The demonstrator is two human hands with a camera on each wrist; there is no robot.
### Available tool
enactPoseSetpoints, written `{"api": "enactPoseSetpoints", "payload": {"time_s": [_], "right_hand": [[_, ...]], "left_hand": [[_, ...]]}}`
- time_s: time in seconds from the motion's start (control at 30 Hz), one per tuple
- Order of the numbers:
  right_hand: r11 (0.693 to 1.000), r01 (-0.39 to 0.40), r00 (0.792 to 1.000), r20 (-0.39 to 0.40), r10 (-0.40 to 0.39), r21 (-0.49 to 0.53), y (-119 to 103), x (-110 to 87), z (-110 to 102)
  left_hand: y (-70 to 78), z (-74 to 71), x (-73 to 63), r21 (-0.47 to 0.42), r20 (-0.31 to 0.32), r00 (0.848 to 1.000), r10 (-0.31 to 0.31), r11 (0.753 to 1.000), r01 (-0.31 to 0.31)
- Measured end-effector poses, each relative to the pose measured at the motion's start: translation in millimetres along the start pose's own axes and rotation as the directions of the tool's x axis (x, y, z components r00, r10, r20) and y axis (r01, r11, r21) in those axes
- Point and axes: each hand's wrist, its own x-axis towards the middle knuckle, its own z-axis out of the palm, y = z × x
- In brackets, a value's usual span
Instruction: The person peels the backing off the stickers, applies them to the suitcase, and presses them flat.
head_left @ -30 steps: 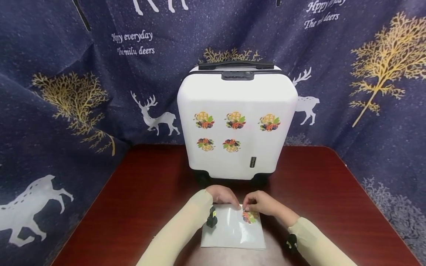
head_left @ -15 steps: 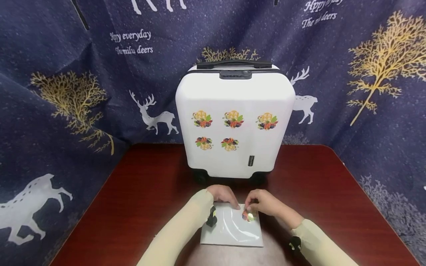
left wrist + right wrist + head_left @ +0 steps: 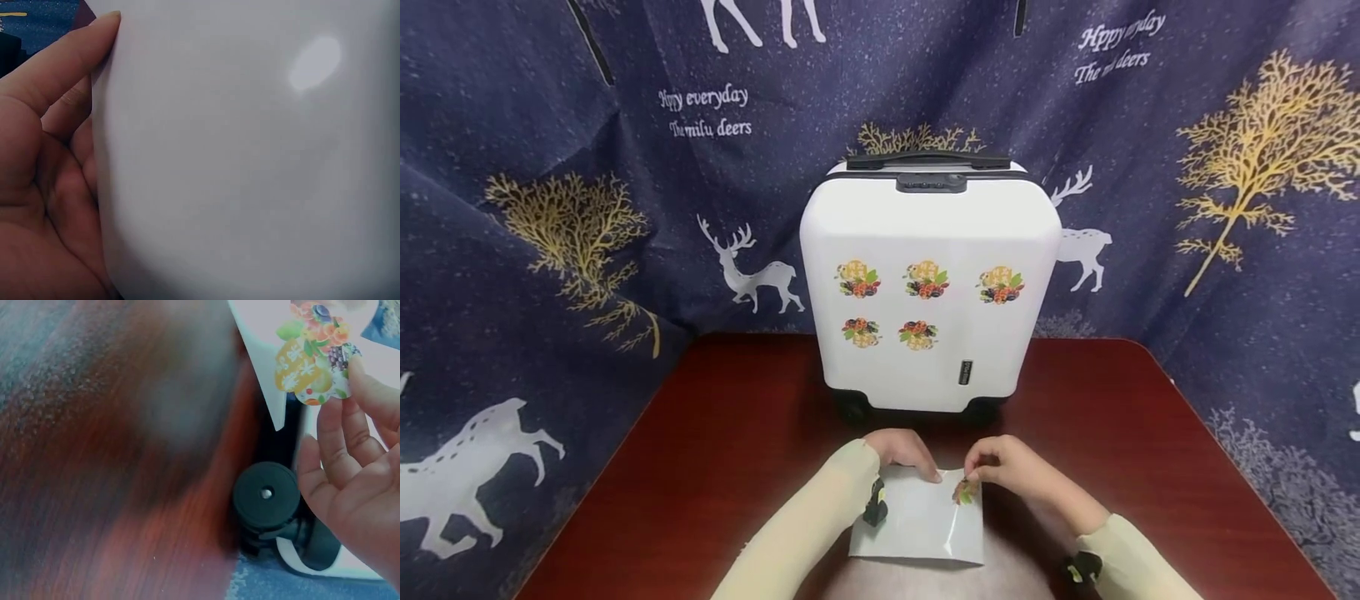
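My left hand (image 3: 904, 451) holds the far edge of a glossy white sheet (image 3: 913, 525). In the left wrist view the thumb (image 3: 94, 44) lies over the edge of the sheet, with the other fingers behind it. My right hand (image 3: 1013, 469) pinches a fruit-patterned sticker (image 3: 965, 492) by its edge at the sheet's far right corner. Seen from the right wrist, the sticker (image 3: 312, 356) shows berries, green leaves and a yellow patch with white lettering. Whether part of it still touches the sheet, I cannot tell.
Behind the hands a white suitcase (image 3: 925, 217) stands upright on the dark red table (image 3: 730, 433). Several similar stickers (image 3: 927, 280) are on its front in two rows, near a small black label (image 3: 966, 372). A blue deer-print cloth (image 3: 662, 167) hangs behind.
My right hand has drawn slightly to the right with the sticker, which has turned and lifted at its edge. The sheet's near edge has bowed up a little. The left hand keeps its place.
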Motion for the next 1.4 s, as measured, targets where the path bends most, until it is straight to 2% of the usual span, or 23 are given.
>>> {"api": "enactPoseSetpoints", "payload": {"time_s": [0.1, 0.3, 0.57, 0.9, 1.13, 1.4], "right_hand": [[0.999, 0.027, 1.000, -0.009, -0.027, 0.027, 0.6, -3.9, -2.5], [0.996, 0.033, 0.999, -0.006, -0.032, 0.084, 2.1, -11.6, -1.8], [0.993, 0.039, 0.999, -0.035, -0.035, 0.115, 0.9, -15.4, -4.7], [0.995, 0.036, 0.999, -0.027, -0.034, 0.092, 2.0, -17.9, -7.6], [0.992, 0.018, 1.000, -0.016, -0.016, 0.125, 1.4, -17.4, -7.0], [0.996, 0.017, 0.999, -0.045, -0.013, 0.086, 3.3, -17.2, -8.9]], "left_hand": [[0.3, -0.5, -0.9, 0.001, -0.009, 1.000, 0.000, 1.000, 0.000], [-1.6, 0.2, -1.1, -0.009, 0.001, 1.000, -0.007, 1.000, 0.007], [-6.5, 1.1, 5.4, -0.036, 0.015, 1.000, -0.023, 0.999, 0.023], [-4.3, -1.8, 6.2, -0.075, 0.043, 0.998, -0.039, 0.996, 0.042], [-6.1, -3.2, 7.8, -0.089, 0.037, 0.999, -0.033, 0.995, 0.036], [-1.9, -2.7, 1.5, -0.049, 0.015, 1.000, -0.026, 0.998, 0.027]]}}
